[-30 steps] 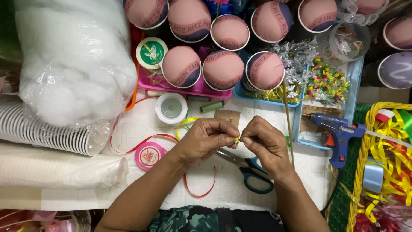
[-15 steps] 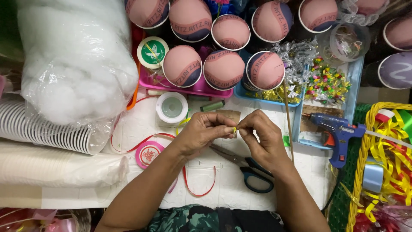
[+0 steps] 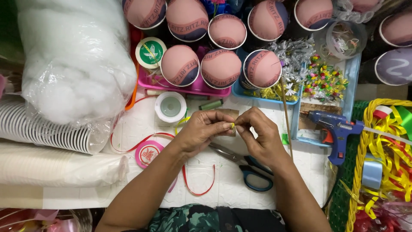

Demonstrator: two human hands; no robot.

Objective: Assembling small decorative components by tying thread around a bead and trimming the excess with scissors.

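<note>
Pinching a tiny yellow ribbon piece (image 3: 232,126) between them, left hand (image 3: 201,131) and right hand (image 3: 257,133) close fingertip grips above the scissors (image 3: 246,169); its axis is hidden, too small to read.

A single head-worn camera looks almost straight down from above onto a cluttered white table (image 3: 141,124). It sits close, at about arm's length, with the person's forearms entering from the bottom edge and the left hand (image 3: 201,131) and right hand (image 3: 257,135) meeting near the centre. There is no second view.
</note>
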